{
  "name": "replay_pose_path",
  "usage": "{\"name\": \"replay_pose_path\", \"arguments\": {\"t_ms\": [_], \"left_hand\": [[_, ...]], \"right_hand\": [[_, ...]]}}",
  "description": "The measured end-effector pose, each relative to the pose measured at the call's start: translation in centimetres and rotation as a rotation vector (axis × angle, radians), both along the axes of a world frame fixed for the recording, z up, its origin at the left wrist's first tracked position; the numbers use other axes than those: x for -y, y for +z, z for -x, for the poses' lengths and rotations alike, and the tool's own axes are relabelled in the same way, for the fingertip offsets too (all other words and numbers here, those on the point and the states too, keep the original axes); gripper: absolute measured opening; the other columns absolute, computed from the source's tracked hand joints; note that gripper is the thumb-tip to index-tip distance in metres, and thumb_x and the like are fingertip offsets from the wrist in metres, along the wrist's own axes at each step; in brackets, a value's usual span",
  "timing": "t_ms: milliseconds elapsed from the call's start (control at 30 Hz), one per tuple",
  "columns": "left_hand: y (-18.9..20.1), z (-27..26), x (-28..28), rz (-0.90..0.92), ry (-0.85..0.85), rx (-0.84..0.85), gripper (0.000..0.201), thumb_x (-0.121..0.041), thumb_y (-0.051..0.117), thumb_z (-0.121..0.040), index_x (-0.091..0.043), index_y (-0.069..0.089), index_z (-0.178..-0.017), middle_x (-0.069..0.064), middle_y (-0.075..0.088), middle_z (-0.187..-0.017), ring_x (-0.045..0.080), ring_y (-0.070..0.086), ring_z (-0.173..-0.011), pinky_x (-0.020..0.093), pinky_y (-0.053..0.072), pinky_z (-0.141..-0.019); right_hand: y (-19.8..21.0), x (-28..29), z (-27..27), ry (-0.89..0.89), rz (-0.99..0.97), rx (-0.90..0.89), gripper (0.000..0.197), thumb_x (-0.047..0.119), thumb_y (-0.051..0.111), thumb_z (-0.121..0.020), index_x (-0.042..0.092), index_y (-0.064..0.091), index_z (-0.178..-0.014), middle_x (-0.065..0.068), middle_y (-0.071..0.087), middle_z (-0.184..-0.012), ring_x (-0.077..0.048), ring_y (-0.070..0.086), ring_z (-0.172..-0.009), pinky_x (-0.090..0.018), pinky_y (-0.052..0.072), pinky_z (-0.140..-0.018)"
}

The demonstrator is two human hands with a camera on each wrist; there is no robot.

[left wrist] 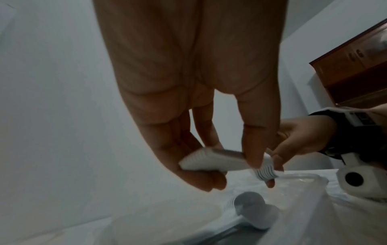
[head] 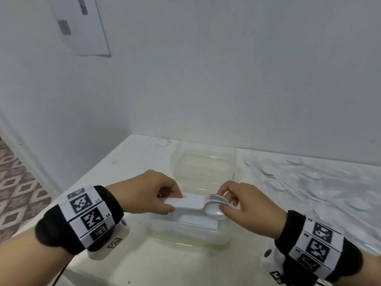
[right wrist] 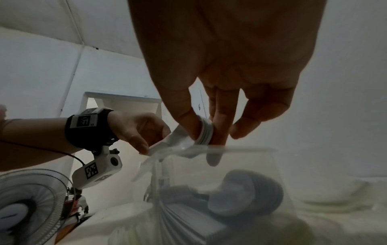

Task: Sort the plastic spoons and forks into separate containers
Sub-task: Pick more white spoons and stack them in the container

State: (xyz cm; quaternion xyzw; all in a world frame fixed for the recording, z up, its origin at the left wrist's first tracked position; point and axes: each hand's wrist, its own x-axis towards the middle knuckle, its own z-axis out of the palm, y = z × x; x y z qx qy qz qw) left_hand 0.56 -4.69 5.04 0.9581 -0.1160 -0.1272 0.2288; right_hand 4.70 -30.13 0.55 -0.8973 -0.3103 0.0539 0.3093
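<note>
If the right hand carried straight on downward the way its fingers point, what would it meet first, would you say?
Probably the spoons already lying in the clear container just below; the right hand pinches the bowl end of a nested spoon stack above them, though depth is uncertain.

white spoons [head: 193, 203], clear container [head: 185, 234], black wristbands [head: 80, 219] with black-and-white square markers, brown cabinet [left wrist: 353, 73]

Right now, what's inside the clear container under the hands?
The near clear container already holds white spoons, nested with bowls together. The held spoon stack and both hands cover part of it, so any count is hidden.
</note>
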Motion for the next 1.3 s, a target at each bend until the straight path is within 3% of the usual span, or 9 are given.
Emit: {"name": "replay_pose_path", "arguments": {"t_ms": [133, 267, 467, 667, 767, 867, 933, 1100, 1300], "left_hand": [[-1.1, -1.6, -1.2, -0.048, -0.092, -0.065, 0.017, -0.026, 0.073, -0.083, -0.033, 0.066, -0.096, -0.02, 0.063, -0.09, -0.006, 0.057, -0.08, 0.008, 0.046, -0.073], [-2.6, -2.8, -0.9, -0.144, -0.186, -0.078, 0.016, -0.034, 0.072, -0.083, -0.033, 0.061, -0.095, -0.022, 0.055, -0.083, -0.009, 0.051, -0.069, 0.004, 0.037, -0.062], [-4.4, -4.2, -0.7, -0.122, -0.196, -0.071, 0.024, -0.036, 0.074, -0.081, -0.031, 0.063, -0.102, -0.019, 0.056, -0.086, -0.004, 0.053, -0.073, 0.006, 0.039, -0.065], [-4.4, -5.1, -0.9, -0.151, -0.194, -0.009, 0.021, -0.033, 0.07, -0.085, -0.027, 0.062, -0.103, -0.012, 0.058, -0.1, 0.006, 0.056, -0.091, 0.019, 0.048, -0.079], [-4.6, -5.4, -1.0, -0.147, -0.188, -0.001, 0.028, -0.035, 0.07, -0.086, -0.028, 0.059, -0.11, -0.011, 0.051, -0.108, 0.005, 0.052, -0.095, 0.016, 0.044, -0.081], [-4.9, -5.6, -1.2, -0.143, -0.148, 0.026, 0.031, -0.039, 0.071, -0.085, -0.028, 0.058, -0.111, -0.011, 0.048, -0.11, 0.005, 0.051, -0.097, 0.017, 0.043, -0.085], [-5.0, -5.7, -1.2, -0.14, -0.142, 0.022, 0.031, -0.04, 0.071, -0.084, -0.028, 0.058, -0.109, -0.012, 0.049, -0.107, 0.005, 0.05, -0.095, 0.015, 0.042, -0.082], [-5.2, -5.4, -1.3, -0.142, -0.145, 0.021, 0.033, -0.043, 0.07, -0.085, -0.029, 0.056, -0.111, -0.014, 0.05, -0.106, 0.004, 0.049, -0.096, 0.014, 0.04, -0.08], [-5.1, -5.1, -1.5, -0.17, -0.145, 0.034, 0.037, -0.046, 0.069, -0.085, -0.03, 0.055, -0.115, -0.014, 0.051, -0.11, 0.005, 0.049, -0.101, 0.017, 0.042, -0.088]], "right_hand": [[-0.9, -1.6, 0.4, -0.085, 0.133, 0.093, 0.01, 0.031, 0.056, -0.089, 0.035, 0.053, -0.098, 0.018, 0.061, -0.092, -0.002, 0.045, -0.093, -0.021, 0.025, -0.085], [-1.3, -2.5, 0.9, -0.145, 0.338, 0.15, 0.009, 0.034, 0.052, -0.088, 0.031, 0.056, -0.096, 0.013, 0.059, -0.097, -0.013, 0.041, -0.099, -0.027, 0.028, -0.088], [-1.6, -3.3, 0.1, -0.186, 0.542, 0.205, 0.012, 0.027, 0.057, -0.086, 0.025, 0.065, -0.094, 0.008, 0.066, -0.092, -0.018, 0.044, -0.098, -0.032, 0.028, -0.087], [-2.2, -4.1, -0.6, -0.239, 0.616, 0.339, 0.012, 0.026, 0.061, -0.076, 0.021, 0.053, -0.082, 0.005, 0.061, -0.078, -0.021, 0.046, -0.084, -0.035, 0.021, -0.073], [-2.0, -4.5, -0.5, -0.257, 0.632, 0.398, 0.047, 0.032, 0.08, -0.047, 0.022, 0.037, -0.064, 0.008, 0.046, -0.052, -0.017, 0.039, -0.057, -0.031, 0.024, -0.064], [-2.3, -4.4, -0.6, -0.233, 0.617, 0.408, 0.049, 0.034, 0.079, -0.053, 0.022, 0.034, -0.071, 0.008, 0.04, -0.056, -0.018, 0.035, -0.06, -0.032, 0.026, -0.064], [-2.1, -4.5, -0.8, -0.214, 0.629, 0.382, 0.059, 0.037, 0.081, -0.039, 0.023, 0.031, -0.068, 0.01, 0.033, -0.053, -0.016, 0.03, -0.055, -0.029, 0.026, -0.059], [-2.1, -4.4, -1.1, -0.188, 0.609, 0.316, 0.033, 0.039, 0.06, -0.082, 0.018, 0.035, -0.09, 0.001, 0.042, -0.086, -0.023, 0.033, -0.083, -0.035, 0.018, -0.074], [-1.4, -4.6, -0.6, -0.187, 0.626, 0.247, 0.033, 0.044, 0.055, -0.084, 0.019, 0.034, -0.092, 0.001, 0.044, -0.089, -0.023, 0.034, -0.087, -0.034, 0.019, -0.075]]}}
